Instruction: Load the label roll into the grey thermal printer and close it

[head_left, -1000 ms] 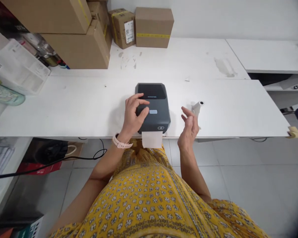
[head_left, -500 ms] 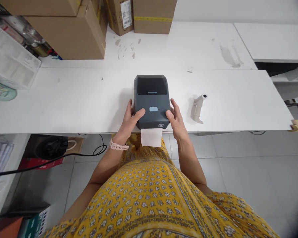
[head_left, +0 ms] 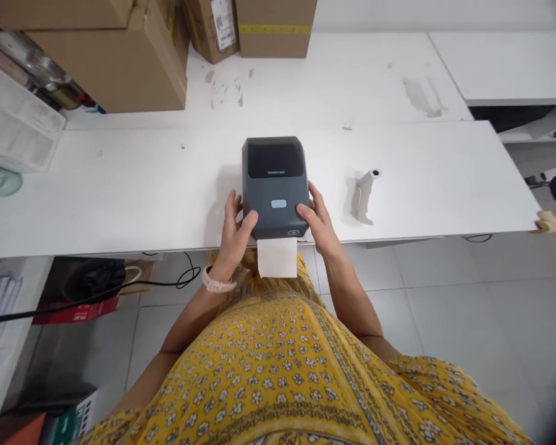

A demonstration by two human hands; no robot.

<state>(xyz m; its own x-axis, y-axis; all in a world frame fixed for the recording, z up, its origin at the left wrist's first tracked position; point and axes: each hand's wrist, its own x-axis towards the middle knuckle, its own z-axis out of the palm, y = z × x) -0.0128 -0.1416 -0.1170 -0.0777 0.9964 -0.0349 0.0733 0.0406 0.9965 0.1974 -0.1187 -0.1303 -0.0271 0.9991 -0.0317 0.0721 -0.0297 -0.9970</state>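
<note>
A dark grey label printer (head_left: 277,191) with a black window and a pale blue button sits at the front edge of the white table. From its front slot a strip of blank white paper (head_left: 277,258) hangs over the edge. My left hand (head_left: 235,232) holds the printer's left side, its thumb at the front left corner. On the other side, my right hand (head_left: 319,222) has its thumb on the top cover and its fingers along the side wall. To the right lies a small paper roll (head_left: 365,196) with a loose curled end.
Cardboard boxes (head_left: 115,68) are stacked at the back left of the white table (head_left: 445,179). A clear plastic box (head_left: 16,117) and a green container (head_left: 0,179) stand at the far left. A black cable (head_left: 157,283) runs below the table edge at the left.
The view has shifted a little, so the printer and table appear slightly further left. My left thumb has slid outward to the printer's edge, and my right hand has closed in against its side.
</note>
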